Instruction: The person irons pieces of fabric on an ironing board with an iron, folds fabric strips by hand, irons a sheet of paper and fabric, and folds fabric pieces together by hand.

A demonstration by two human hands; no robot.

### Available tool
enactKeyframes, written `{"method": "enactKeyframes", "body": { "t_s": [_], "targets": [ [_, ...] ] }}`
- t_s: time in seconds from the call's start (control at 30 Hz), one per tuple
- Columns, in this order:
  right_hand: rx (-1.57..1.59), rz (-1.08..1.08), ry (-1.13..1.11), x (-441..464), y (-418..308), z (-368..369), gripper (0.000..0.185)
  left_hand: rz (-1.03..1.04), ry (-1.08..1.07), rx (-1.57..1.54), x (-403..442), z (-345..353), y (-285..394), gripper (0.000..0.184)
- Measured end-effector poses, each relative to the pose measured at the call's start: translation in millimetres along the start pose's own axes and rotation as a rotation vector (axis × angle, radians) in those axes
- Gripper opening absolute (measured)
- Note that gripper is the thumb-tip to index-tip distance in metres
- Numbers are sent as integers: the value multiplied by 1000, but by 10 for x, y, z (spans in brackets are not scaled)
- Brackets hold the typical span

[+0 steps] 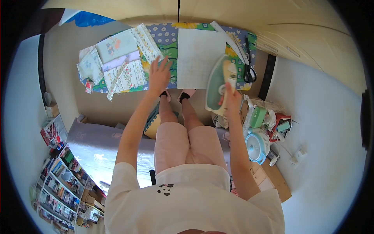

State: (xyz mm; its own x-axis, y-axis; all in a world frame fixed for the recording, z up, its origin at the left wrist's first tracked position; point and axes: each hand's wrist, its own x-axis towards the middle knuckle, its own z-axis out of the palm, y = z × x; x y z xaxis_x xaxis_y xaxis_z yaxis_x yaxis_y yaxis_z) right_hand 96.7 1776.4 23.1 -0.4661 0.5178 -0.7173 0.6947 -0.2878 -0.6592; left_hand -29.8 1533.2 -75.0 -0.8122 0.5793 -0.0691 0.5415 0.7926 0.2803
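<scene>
My right hand (232, 100) is wrapped around the handle of a cream and green clothes iron (215, 84), held tilted on its side over the near right edge of the ironing board. A pale rectangular sheet (198, 58) lies flat on the board's patterned cover (168, 50), just left of the iron. My left hand (159, 74) has its fingers spread and holds nothing. It is nearest to a floral fabric strip (147, 42); whether it touches the cover I cannot tell. Several folded printed fabrics (115, 46) overlap at the board's left end.
Black-handled scissors (250, 72) and a long white ruler (230, 41) lie at the board's right. A small red and white box (89, 87) sits at its left edge. Behind my right arm are a blue-rimmed fan (257, 148) and a green box (258, 117).
</scene>
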Motion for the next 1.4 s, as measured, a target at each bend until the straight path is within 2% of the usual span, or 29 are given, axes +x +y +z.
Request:
{"method": "enactKeyframes", "body": {
  "t_s": [0.07,0.1,0.17,0.27,0.3,0.37,0.47,0.7,0.8,0.87,0.9,0.97,1.0,1.07,1.1,1.17,1.3,1.37,1.4],
  "targets": [
    [56,60,140,0,-37,-196,41,-125,86,-192,57,106,203,44],
    [55,62,139,7,-20,-296,41,-127,85,-192,97,173,273,44],
    [108,11,177,4,25,-463,41,-534,59,-399,182,303,364,29],
    [83,41,222,-25,50,-609,42,-660,76,-504,253,419,422,22],
    [82,40,223,-33,58,-632,42,-660,77,-506,293,419,437,22],
    [77,60,215,-38,83,-669,42,-816,-36,-588,390,412,460,20],
    [104,60,194,-54,124,-676,43,-871,-24,-606,456,385,457,22],
    [8,26,133,-75,68,-492,43,-847,-12,-415,187,147,296,18],
    [-65,7,13,-22,21,-392,40,-861,-41,-281,-17,110,143,20],
    [-396,-63,-112,7,-79,-281,32,-894,61,-272,-141,91,123,25],
    [-402,-65,-118,9,-153,-207,32,-903,64,-273,-205,102,140,25],
    [-690,-186,-287,38,-276,-54,35,-828,210,-170,-345,182,215,31],
    [-700,-187,-294,103,-272,-1,35,-840,211,-172,-435,262,276,31],
    [-982,-610,-332,273,-257,121,39,-865,346,-210,-563,399,379,37],
    [-989,-616,-342,311,-324,219,39,-877,350,-210,-577,409,374,37],
    [-1099,-598,-423,382,-493,397,44,-700,298,-91,-597,435,368,44],
    [-1103,-651,-528,613,-689,672,44,-594,269,-22,-334,285,59,49],
    [-1190,-643,-512,692,-772,806,47,-367,208,305,-145,237,-188,50],
    [-1195,-648,-519,751,-775,855,47,-377,209,306,-69,233,-306,50]
  ]
}}
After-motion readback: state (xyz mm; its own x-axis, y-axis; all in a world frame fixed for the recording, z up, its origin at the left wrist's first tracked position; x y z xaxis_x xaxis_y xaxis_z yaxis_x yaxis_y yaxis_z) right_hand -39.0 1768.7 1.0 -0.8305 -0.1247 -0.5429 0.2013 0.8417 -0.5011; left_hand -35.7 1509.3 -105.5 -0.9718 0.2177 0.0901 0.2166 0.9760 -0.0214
